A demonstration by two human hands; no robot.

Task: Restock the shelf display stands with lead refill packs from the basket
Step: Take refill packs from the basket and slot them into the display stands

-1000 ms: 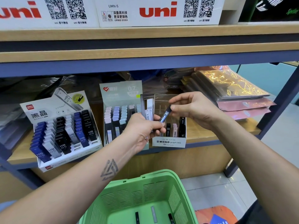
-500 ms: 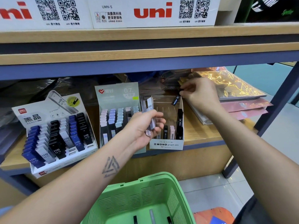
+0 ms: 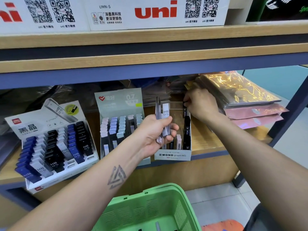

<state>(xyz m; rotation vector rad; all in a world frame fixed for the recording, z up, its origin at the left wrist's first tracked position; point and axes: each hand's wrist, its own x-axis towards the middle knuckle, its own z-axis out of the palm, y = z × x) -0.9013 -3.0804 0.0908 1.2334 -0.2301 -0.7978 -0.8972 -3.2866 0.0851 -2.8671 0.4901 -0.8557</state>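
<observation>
My left hand grips several lead refill packs upright in front of the MONO graph MG display stand. My right hand reaches to the back right corner of that stand and pinches a dark refill pack over the right column of black packs. Two more stands sit to the left: a pale green 0.7 stand with pastel packs and a white stand full of blue, white and black HB 0.5 packs. The green basket is below, with a few packs on its floor.
Stacks of shiny gold and pink wrapped packets lie on the shelf just right of my right hand. The upper shelf edge hangs low above the stands. A blue shelf post stands at the right. White uni boxes sit above.
My right hand took a dark pack from the left hand, carried it to the stand's back right corner and is now lowering it there. The left hand stayed in place with its bundle.
</observation>
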